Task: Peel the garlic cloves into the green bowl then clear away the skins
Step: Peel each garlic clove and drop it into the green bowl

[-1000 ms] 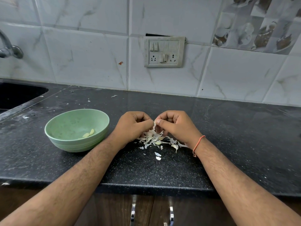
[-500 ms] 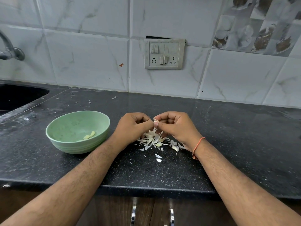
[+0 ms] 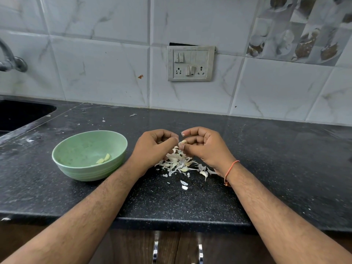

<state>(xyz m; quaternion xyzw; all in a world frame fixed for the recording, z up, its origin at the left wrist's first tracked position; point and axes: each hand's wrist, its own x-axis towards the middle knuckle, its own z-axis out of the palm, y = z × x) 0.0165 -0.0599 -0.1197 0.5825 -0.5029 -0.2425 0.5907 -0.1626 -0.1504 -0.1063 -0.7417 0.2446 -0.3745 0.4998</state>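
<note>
A green bowl [image 3: 114, 147] stands on the black counter at the left, with two peeled cloves [image 3: 103, 159] lying inside. To its right my left hand [image 3: 152, 147] and my right hand [image 3: 203, 145] are held close together, fingers curled, above a heap of white garlic skins [image 3: 179, 162]. A pale garlic clove [image 3: 182, 142] shows between the fingertips; my right hand pinches it between thumb and fingers. My left fingertips touch it from the left side. Most of the clove is hidden by the fingers.
A black sink [image 3: 21, 113] is set into the counter at the far left, with a tap [image 3: 11, 61] above it. A switch plate [image 3: 190, 63] is on the tiled wall. Loose skin bits [image 3: 184, 184] lie nearer the counter's front edge [image 3: 181, 221].
The strip of skin that stood up between my fingertips a second ago is gone. My right hand's fingers have opened a little, showing the bare clove.
</note>
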